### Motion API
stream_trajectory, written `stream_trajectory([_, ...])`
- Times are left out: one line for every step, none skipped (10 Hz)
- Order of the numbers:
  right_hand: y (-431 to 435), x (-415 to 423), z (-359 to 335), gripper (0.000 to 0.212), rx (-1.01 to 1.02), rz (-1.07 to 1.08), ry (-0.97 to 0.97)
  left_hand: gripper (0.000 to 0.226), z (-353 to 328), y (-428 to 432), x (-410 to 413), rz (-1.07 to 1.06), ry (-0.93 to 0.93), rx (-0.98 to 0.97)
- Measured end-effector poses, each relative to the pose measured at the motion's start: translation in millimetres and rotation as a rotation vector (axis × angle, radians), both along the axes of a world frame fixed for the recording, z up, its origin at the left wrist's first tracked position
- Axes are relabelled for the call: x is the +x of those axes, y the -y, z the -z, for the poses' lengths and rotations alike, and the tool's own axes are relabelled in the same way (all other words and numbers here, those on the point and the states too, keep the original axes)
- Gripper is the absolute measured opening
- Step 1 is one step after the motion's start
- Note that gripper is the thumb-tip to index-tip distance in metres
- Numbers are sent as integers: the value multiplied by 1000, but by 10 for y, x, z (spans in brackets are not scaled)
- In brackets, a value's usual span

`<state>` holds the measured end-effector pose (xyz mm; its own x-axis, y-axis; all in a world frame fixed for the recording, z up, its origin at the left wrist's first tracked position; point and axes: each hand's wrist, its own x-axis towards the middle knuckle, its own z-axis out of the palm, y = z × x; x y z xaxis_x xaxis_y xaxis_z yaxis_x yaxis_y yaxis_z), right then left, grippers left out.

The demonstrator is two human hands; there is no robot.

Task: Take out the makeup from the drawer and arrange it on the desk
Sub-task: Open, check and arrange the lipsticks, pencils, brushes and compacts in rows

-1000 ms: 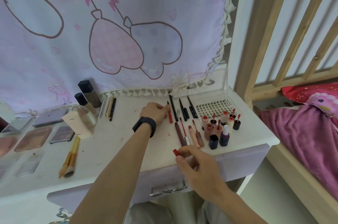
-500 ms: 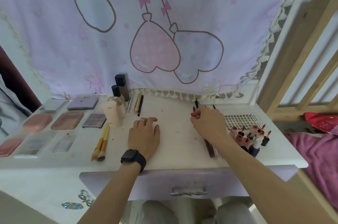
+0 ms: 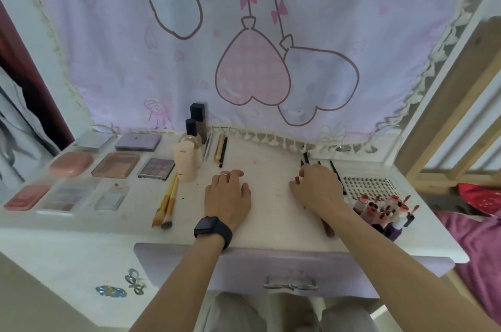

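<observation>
Ok, head view: left hand (image 3: pixel 227 196) lies flat on the table (image 3: pixel 271 212), fingers straight and holding nothing, likely bracing. Right hand (image 3: pixel 317 190) has its fingers curled on a red-tipped pencil (image 3: pixel 297 179) beside the dark pencil row (image 3: pixel 305 158), apparently sorting by type. Lip glosses (image 3: pixel 379 212) are clustered at right. Drawer (image 3: pixel 284 264) is closed.

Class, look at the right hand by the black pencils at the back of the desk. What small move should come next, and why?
Probably the right hand should lay its red pencil flat beside the black pencils and let go. Its fingers curl round it right at that row, while the left hand rests flat on the desk.
</observation>
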<state>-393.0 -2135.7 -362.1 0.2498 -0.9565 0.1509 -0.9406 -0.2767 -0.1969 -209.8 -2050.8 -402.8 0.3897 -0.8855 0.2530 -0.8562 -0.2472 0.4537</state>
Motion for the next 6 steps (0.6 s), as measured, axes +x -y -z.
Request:
stream_trajectory([12,-52,18,37,6,37,44,37,5,1,-8,-1,7,2])
stream_trajectory([27,-54,12,50,19,86,64,37,5,-2,-11,0,24,5])
stream_trajectory([60,-45,18,56,36,123,66,38,7,-3,-5,1,32,6])
stream_trajectory([96,-58,53,43,45,133,82,38,9,5,-9,4,37,7])
stream_trajectory([102,-68,56,42,50,141,73,38,12,9,-6,5,44,4])
stream_trajectory([112,-76,70,44,55,138,74,38,14,10,-6,6,56,5])
